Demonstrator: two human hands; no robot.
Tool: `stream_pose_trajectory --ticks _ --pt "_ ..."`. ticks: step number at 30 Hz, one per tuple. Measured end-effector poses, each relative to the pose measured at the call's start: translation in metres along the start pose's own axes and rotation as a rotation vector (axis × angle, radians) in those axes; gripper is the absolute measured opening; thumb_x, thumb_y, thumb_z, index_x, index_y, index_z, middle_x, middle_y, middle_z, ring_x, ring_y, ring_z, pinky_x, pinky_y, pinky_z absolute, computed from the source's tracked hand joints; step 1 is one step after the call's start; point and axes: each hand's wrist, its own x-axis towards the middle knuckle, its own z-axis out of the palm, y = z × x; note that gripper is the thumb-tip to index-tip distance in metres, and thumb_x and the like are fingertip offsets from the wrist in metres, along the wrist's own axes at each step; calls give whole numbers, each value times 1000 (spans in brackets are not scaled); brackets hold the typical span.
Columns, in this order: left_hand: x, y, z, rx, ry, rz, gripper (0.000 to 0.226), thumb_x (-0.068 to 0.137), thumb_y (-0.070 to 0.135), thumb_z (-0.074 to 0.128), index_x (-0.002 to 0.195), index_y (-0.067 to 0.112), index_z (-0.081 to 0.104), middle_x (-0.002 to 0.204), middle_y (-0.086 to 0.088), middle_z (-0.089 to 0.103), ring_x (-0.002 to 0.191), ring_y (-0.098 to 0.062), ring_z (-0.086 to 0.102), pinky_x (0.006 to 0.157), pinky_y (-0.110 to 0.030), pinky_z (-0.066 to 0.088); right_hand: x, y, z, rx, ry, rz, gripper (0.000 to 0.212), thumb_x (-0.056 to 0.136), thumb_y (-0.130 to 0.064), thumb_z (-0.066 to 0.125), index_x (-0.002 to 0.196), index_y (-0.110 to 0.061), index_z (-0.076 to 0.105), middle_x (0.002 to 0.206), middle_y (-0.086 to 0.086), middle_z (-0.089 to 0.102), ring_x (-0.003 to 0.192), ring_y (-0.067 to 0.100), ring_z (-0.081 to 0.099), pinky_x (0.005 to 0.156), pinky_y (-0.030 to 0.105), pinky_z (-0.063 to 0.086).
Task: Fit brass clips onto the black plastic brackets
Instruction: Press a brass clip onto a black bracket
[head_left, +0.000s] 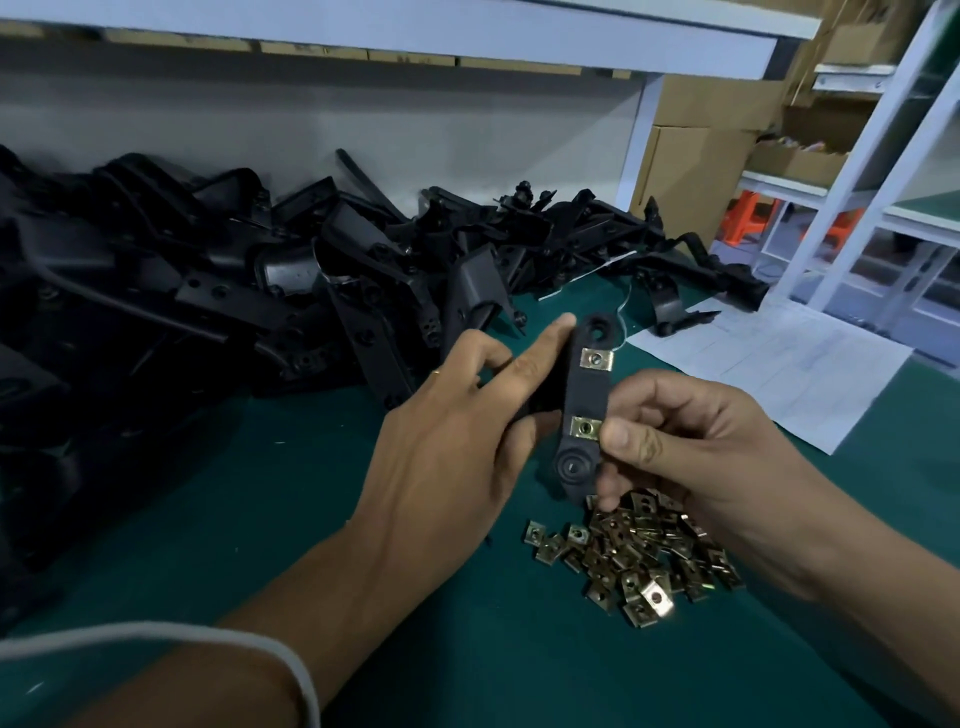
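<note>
The left hand (447, 431) held a black bracket (582, 410) upright above the green bench (260, 519), fingers curled round its left edge and the forefinger laid straight along its upper part. The right hand (670, 441) pinched the bracket's lower right edge, its thumb pressed just beside the lower clip (586, 428). An upper clip (596, 358) already sat on the same edge, nearer the top hole. Both clips looked seated over the edge with their screw holes facing the camera, so this bracket seemed done, or nearly so: the thumb may have been giving the lower clip its last push. Whether the bracket takes more clips elsewhere could not be told, since the left hand hid part of it. Just below the hands, a heap of loose clips (639, 551) lay on the bench, still plentiful. Behind, a large pile of brackets (234, 291) stretched across the bench; whether any of them already carried clips was too dark to tell. A sheet of paper (769, 364) lay to the right. Judged from the heap and the pile, most of the job was left.
</note>
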Motion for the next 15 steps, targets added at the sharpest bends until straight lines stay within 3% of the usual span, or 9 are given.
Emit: stream_pose_trajectory --ticks 4,6,10,13,15 --pt "1 3 -1 15 -11 -2 73 98 26 55 164 33 25 117 8 44 81 -9 51 56 -32 54 -4 -6 0 33 -41 -46 22 101 -15 65 119 -2 67 99 25 70 86 31 71 75 32 59" --pt "1 6 0 70 -27 21 72 99 33 54 164 36 23 118 8 45 76 -7 49 55 -29 53 -8 -9 5 57 0 -17 24 101 -25 63 112 -4 68 102 22 71 89 30 71 74 32 60" --pt "1 8 -2 29 -36 60 70 100 40 48 164 36 22 122 10 44 75 -6 50 57 -32 57 -10 -22 17 3 124 -39 21 94 -29 66 90 -8 69 87 20 73 75 28 72 65 29 60" --pt "-1 -1 -5 -103 -32 85 68 103 52 45 165 37 19 132 14 40 92 -8 58 71 -33 58 -14 -30 15 -103 182 -103 19 95 -22 65 89 -5 71 84 24 73 69 32 73 64 31 61" --pt "1 3 -7 -260 45 10 65 104 52 46 163 38 24 136 15 39 108 -9 57 84 -25 53 -27 -33 9 -184 234 -130 21 94 -24 66 88 -4 72 80 21 73 67 31 72 64 31 60"
